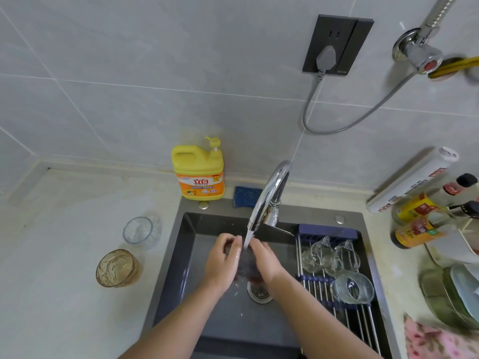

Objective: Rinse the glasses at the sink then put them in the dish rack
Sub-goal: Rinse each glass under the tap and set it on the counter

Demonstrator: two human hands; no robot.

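Note:
Over the dark sink (181, 255), my left hand (223, 260) and my right hand (264, 260) grip a clear glass (246, 265) between them, under the water running from the chrome tap (269, 195). The glass is mostly hidden by my fingers and the stream. On the counter to the left stand a clear glass (140, 233) and an amber glass (118, 268). The roll-up dish rack (363, 320) spans the sink's right side and holds three clear glasses (331, 257), two with handles, one ribbed.
A yellow detergent bottle (198, 172) and a blue scrubber (246, 196) sit behind the sink. Sauce bottles (420, 221), a foil roll (412, 180), stacked glass bowls (456, 296) and a pink cloth (435, 340) crowd the right counter. A drain (259, 291) lies below my hands.

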